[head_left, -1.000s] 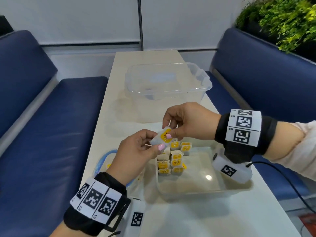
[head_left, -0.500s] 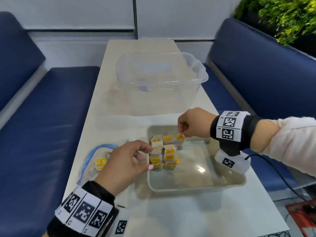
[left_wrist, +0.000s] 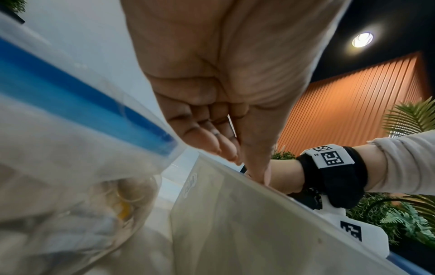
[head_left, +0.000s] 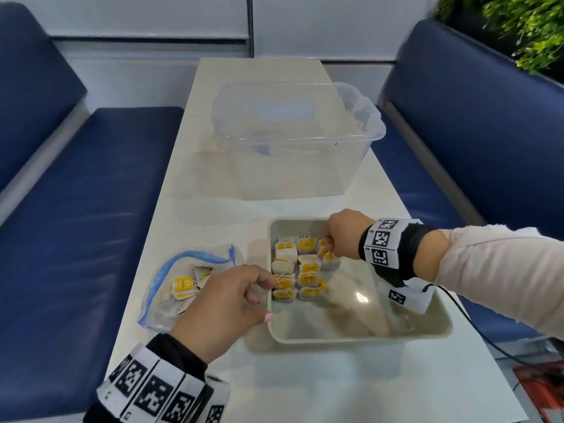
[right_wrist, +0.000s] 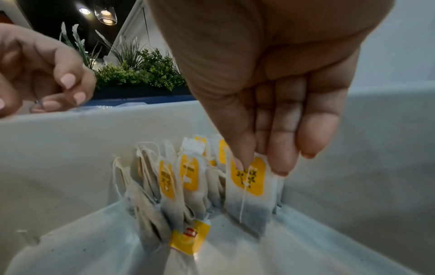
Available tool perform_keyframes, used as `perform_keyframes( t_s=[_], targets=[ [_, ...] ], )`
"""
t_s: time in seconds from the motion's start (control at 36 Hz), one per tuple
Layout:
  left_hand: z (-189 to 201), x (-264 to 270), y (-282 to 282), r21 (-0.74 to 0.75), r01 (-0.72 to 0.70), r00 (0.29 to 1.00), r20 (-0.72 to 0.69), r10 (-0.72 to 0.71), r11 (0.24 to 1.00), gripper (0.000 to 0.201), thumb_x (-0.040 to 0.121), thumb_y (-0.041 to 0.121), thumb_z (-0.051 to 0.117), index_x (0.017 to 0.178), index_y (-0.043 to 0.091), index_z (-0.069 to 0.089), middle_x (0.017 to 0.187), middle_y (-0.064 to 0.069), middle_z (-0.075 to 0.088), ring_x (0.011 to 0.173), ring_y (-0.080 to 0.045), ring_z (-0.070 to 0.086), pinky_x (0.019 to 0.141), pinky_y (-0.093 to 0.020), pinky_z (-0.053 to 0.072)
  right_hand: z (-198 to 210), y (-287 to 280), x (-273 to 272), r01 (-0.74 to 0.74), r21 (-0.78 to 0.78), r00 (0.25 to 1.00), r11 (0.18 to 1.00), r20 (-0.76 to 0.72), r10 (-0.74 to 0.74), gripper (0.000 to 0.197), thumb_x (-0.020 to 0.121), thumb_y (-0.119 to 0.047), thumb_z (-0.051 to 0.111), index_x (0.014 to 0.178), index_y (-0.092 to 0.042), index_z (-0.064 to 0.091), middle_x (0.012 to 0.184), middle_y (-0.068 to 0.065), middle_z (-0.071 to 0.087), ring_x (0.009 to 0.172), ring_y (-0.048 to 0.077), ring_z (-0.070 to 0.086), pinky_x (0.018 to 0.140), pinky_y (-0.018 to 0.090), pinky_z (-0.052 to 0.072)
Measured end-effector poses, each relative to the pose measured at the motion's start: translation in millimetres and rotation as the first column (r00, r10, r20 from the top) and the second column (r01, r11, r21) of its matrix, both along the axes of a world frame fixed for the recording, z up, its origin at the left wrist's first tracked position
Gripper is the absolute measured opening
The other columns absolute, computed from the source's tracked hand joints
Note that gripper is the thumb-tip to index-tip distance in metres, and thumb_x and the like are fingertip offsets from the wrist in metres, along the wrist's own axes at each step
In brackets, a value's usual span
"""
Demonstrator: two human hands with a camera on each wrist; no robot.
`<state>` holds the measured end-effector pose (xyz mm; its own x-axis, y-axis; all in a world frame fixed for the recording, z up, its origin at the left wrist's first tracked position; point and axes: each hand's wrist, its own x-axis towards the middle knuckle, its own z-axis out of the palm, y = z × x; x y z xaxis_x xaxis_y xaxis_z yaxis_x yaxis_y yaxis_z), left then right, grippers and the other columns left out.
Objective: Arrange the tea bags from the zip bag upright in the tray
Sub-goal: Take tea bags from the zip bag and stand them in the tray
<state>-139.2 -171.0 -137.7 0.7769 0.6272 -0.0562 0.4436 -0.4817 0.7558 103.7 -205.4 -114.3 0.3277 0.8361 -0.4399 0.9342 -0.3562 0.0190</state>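
Observation:
A shallow beige tray [head_left: 360, 338] sits near the table's front edge. Several yellow-tagged tea bags [head_left: 293, 270] stand upright in rows in its far left corner. My right hand [head_left: 331, 253] pinches the top of one more tea bag [right_wrist: 249, 182], which stands on the tray floor at the right end of the rows. The zip bag [head_left: 171, 288] with its blue seal lies left of the tray and holds more tea bags. My left hand [head_left: 262, 288] hovers by the tray's left rim with fingers loosely curled, holding nothing.
A large clear plastic bin [head_left: 299, 138] stands behind the tray on the narrow white table [head_left: 305, 386]. Blue benches flank the table on both sides. A black cable [head_left: 476, 325] runs off my right wrist over the table's right edge.
Both hands held one tea bag above the tray a second ago. My right hand lowered it into the tray beside the rows. The left hand let go and sank to the tray's left rim.

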Motion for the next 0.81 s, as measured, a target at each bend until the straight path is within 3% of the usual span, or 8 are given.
perform_keyframes(
  t_s=[0.22,0.39,0.53,0.61,0.69,0.81],
  targets=[
    [0,1,0,-0.025,-0.006,1.000,-0.001,0.006,1.000,0.047,0.062,0.009,0.084,0.081,0.045,0.060,0.088,0.017,0.066,0.076,-0.005,0.057,0.065,-0.011,0.044,-5,5,-2,0.025,0.037,1.000,0.999,-0.009,-0.025,0.017,0.084,-0.010,0.053,0.091,-0.010,0.069,0.092,0.009,0.067,0.077,0.023,0.057,0.067,0.028,0.045],
    [1,1,0,-0.044,-0.012,1.000,-0.011,0.011,0.999,0.046,0.062,0.011,0.084,0.080,0.046,0.060,0.090,0.016,0.066,0.076,-0.006,0.057,0.067,-0.014,0.046,-7,3,-4,0.036,0.018,0.999,0.999,-0.010,-0.035,0.018,0.086,-0.012,0.052,0.092,-0.008,0.069,0.083,0.007,0.061,0.074,0.022,0.056,0.066,0.028,0.046],
    [4,1,0,-0.026,0.002,1.000,-0.030,-0.003,1.000,0.046,0.064,0.013,0.084,0.081,0.047,0.058,0.091,0.016,0.065,0.079,-0.005,0.056,0.068,-0.013,0.045,-3,1,-3,0.038,0.044,0.998,0.998,-0.048,-0.036,0.016,0.085,-0.013,0.054,0.091,-0.009,0.069,0.093,0.009,0.068,0.085,0.026,0.063,0.075,0.032,0.051],
    [5,0,1,-0.027,0.000,1.000,-0.028,-0.001,1.000,0.047,0.064,0.014,0.084,0.082,0.048,0.058,0.090,0.014,0.065,0.081,-0.005,0.056,0.068,-0.014,0.046,1,1,0,0.028,0.057,0.998,0.998,-0.054,-0.025,0.010,0.082,-0.013,0.057,0.086,-0.013,0.066,0.091,0.007,0.068,0.084,0.025,0.063,0.073,0.031,0.051],
    [6,0,1,-0.028,0.002,1.000,-0.023,-0.002,1.000,0.046,0.064,0.013,0.084,0.082,0.047,0.059,0.090,0.015,0.065,0.081,-0.004,0.056,0.068,-0.013,0.045,5,-1,2,0.014,0.065,0.999,0.998,-0.037,-0.011,0.005,0.080,-0.013,0.059,0.077,-0.018,0.059,0.083,0.004,0.063,0.076,0.021,0.058,0.069,0.029,0.048],
    [12,-4,4,-0.019,0.000,1.000,0.005,0.000,1.000,0.041,0.069,0.012,0.081,0.082,0.044,0.060,0.088,0.019,0.064,0.079,-0.002,0.057,0.066,-0.006,0.041,13,-6,4,0.028,0.080,0.998,0.996,-0.054,-0.024,0.010,0.077,-0.010,0.063,0.076,-0.020,0.059,0.080,-0.001,0.062,0.077,0.018,0.057,0.069,0.026,0.047]
  ],
)
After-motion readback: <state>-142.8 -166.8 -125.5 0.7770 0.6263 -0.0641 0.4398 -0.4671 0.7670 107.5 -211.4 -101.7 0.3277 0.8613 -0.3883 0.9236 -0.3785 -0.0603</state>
